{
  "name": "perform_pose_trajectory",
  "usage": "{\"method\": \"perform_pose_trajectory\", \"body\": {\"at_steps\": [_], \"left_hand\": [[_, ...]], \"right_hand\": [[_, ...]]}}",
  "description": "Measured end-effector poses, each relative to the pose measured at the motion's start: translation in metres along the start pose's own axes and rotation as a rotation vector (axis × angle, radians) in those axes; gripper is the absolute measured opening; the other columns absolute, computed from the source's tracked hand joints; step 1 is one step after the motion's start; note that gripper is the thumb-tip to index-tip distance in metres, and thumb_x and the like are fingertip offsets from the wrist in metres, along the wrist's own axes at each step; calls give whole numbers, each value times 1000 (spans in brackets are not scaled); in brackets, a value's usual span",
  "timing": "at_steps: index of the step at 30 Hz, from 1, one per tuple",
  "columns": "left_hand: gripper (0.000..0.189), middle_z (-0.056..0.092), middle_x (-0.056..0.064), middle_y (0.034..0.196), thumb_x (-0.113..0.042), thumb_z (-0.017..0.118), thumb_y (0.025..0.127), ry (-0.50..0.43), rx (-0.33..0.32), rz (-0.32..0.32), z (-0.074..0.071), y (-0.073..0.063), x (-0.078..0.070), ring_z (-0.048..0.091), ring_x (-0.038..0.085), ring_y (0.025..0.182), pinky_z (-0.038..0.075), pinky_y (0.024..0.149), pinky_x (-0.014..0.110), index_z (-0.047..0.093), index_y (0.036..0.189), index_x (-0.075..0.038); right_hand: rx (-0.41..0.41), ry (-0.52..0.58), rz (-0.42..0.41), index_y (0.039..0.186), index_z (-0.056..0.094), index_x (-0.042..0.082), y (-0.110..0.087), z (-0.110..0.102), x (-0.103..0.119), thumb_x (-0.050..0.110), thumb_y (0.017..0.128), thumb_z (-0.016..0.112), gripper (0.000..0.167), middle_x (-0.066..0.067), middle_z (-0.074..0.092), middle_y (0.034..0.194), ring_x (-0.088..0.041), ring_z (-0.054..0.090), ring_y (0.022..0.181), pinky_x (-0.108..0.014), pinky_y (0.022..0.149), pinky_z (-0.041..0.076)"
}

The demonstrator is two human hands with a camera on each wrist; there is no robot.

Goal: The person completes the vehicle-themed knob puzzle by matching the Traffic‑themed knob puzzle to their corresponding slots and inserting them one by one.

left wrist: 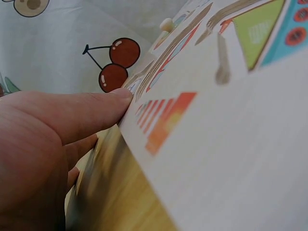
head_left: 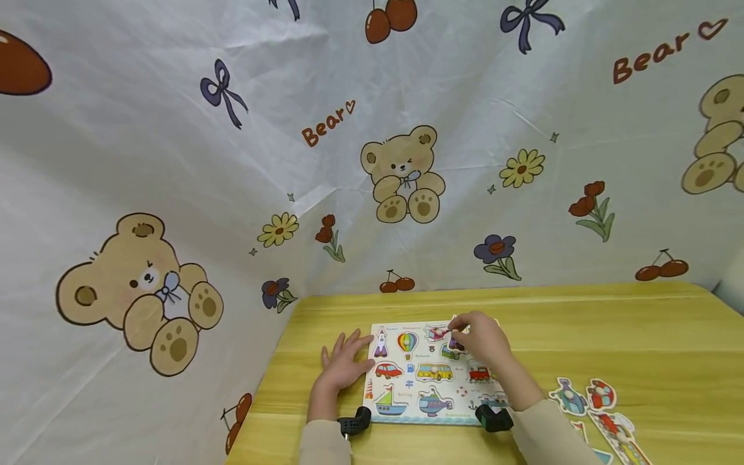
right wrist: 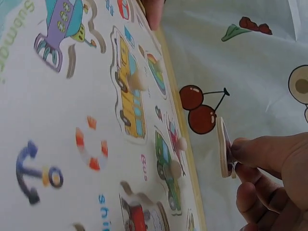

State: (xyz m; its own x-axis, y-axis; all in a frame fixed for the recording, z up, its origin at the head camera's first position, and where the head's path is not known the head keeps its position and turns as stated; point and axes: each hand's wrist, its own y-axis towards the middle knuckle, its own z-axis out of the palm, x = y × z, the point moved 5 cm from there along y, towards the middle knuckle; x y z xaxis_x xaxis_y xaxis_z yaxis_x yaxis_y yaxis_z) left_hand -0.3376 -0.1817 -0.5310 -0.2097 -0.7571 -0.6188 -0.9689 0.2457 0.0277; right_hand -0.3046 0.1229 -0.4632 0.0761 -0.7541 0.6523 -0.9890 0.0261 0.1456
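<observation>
A white wooden puzzle board [head_left: 413, 414] with vehicle pictures lies on the table. My left hand [head_left: 341, 368] rests at its left side, fingers spread, with a fingertip touching the board's edge in the left wrist view. Over the board's upper right, my right hand [head_left: 487, 337] pinches a thin wooden puzzle piece [right wrist: 223, 149] between thumb and fingers. That piece is seen nearly edge-on in the right wrist view, so its picture is mostly hidden. Below it sit the green truck piece [right wrist: 166, 166] and the yellow bus piece [right wrist: 129, 91], each with a wooden knob.
On the wooden table [head_left: 651, 349], several loose pieces lie to the right, among them a blue one [head_left: 569, 396], a red round one [head_left: 601, 394] and a long red one [head_left: 619, 436]. A bear-patterned cloth [head_left: 465, 258] hangs behind and to the left.
</observation>
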Motion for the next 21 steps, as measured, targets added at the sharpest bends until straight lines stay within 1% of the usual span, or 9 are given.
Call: {"method": "perform_pose_trajectory", "body": {"at_steps": [2,6,11,13,15,17,21], "left_hand": [[53,31,7,165,-33,68,93,2,5,-2,1,0,-1,10,42,155,-11,114,74,55,144,-29],[53,31,7,165,-33,67,93,5,7,1,3,1,-3,11,42,155,-11,114,74,54,144,-29],[53,31,8,164,-33,67,93,16,5,7,0,2,-3,11,43,154,-10,114,75,54,144,-28],[53,31,8,165,-33,67,93,20,5,5,-1,1,-2,11,43,154,-10,114,75,54,144,-28],[53,31,8,165,-33,67,93,17,3,1,-2,1,-2,10,43,154,-10,114,75,54,144,-28],[53,31,8,165,-33,67,93,14,2,-4,-3,0,-2,10,43,155,-11,114,74,54,144,-28],[53,31,8,164,-32,67,93,10,10,-3,-1,-1,-4,10,43,155,-11,114,74,54,144,-27]], "right_hand": [[3,13,3,98,77,10,3,5,4,14,90,71,11,-4,72,95,-16,58,74,-33,68,47],[3,41,-8,96,78,11,7,18,14,14,89,72,10,-4,72,94,-14,59,73,-31,65,46],[27,83,-26,95,77,12,15,37,32,14,89,72,8,-1,72,91,-12,61,72,-34,68,50],[41,97,-37,94,77,13,18,45,41,14,89,72,6,1,71,88,-12,60,72,-35,71,51],[53,108,-49,93,76,13,20,53,49,13,89,73,5,2,70,86,-12,59,71,-36,70,50],[67,112,-57,93,76,13,21,60,56,14,90,72,5,3,69,85,-12,58,71,-34,70,49],[91,88,-42,92,75,15,23,76,63,17,90,72,4,4,67,85,-12,55,71,-31,66,46]]}}
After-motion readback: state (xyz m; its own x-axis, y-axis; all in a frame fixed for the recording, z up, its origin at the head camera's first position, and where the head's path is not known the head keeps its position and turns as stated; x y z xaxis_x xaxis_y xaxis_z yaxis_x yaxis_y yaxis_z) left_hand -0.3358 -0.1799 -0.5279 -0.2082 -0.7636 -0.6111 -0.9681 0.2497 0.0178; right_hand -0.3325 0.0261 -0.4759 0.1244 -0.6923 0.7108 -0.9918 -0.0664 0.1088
